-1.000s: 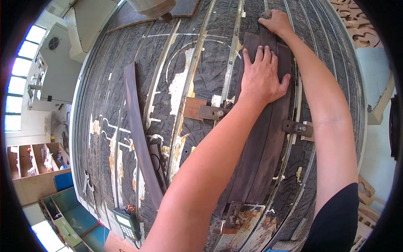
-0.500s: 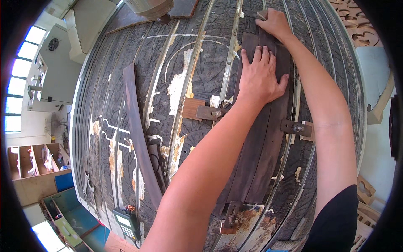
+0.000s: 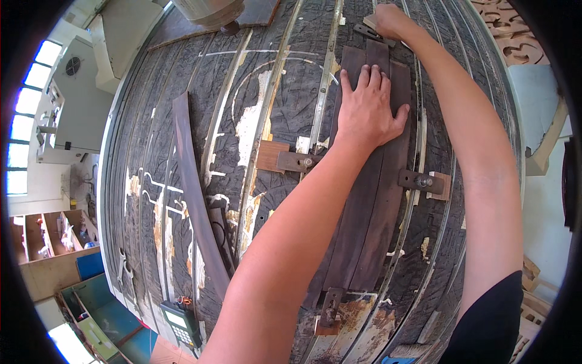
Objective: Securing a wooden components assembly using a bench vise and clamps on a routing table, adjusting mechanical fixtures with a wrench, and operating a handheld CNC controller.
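Several long dark wooden boards (image 3: 388, 209) lie side by side on the slotted machine bed. My left hand (image 3: 371, 112) rests flat on their far part, fingers spread. Just beyond the boards' far end, my right hand (image 3: 394, 23) is closed around a small wooden block (image 3: 368, 23), its fingertips partly hidden. Below that block lies a dark slotted clamp plate (image 3: 368, 33), close to the board ends. Other bolted clamp plates sit around the boards: a left one (image 3: 296, 161), a right one (image 3: 418, 180) and a near one (image 3: 333, 306), each with a wooden block.
A curved dark wood strip (image 3: 197, 182) lies left of my left arm. Wrenches (image 3: 127, 273) and a handheld keypad controller (image 3: 180, 324) are at the near left edge. A machine spindle head (image 3: 212, 13) hangs at the far side. Cut wooden pieces (image 3: 512, 30) stand far right.
My right hand has shifted slightly farther away with the block, and the dark clamp plate now shows beneath it. My left hand stays flat on the boards; the whole view has shifted slightly.
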A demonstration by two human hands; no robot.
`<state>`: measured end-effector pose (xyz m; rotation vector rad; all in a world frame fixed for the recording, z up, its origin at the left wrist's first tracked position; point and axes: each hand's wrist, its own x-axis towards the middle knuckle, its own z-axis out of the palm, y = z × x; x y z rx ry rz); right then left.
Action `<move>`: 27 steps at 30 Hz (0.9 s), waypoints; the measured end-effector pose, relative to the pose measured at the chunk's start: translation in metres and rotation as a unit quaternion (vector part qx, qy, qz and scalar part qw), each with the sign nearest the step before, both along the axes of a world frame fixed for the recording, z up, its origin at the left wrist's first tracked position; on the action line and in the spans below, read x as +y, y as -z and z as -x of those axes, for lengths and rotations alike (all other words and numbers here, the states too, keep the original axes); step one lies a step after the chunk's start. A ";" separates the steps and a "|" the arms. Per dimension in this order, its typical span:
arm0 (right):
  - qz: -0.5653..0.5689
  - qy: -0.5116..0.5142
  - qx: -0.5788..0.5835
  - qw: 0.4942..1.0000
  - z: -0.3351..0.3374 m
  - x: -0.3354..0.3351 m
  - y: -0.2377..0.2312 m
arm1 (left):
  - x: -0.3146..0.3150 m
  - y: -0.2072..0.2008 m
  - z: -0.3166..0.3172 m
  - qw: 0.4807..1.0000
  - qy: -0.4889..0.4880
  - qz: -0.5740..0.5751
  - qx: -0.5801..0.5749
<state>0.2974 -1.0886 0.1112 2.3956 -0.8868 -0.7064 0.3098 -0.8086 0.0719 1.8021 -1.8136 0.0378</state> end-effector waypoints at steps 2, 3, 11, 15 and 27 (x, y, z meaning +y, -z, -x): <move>-0.003 -0.006 -0.006 1.000 0.001 0.001 0.001 | 0.001 0.001 -0.001 1.000 -0.001 -0.002 -0.006; -0.002 -0.012 -0.051 0.999 0.003 0.003 0.001 | 0.001 0.001 -0.001 1.000 -0.001 -0.002 -0.005; -0.048 0.072 -0.248 0.965 0.020 0.025 -0.009 | -0.001 0.002 -0.004 1.000 -0.004 -0.003 -0.004; -0.042 0.034 -0.382 0.923 0.037 0.013 0.008 | -0.001 -0.005 -0.001 1.000 -0.003 0.008 -0.006; -0.119 -0.042 -0.380 0.916 0.036 -0.006 0.023 | 0.002 0.000 -0.003 1.000 -0.002 -0.004 0.005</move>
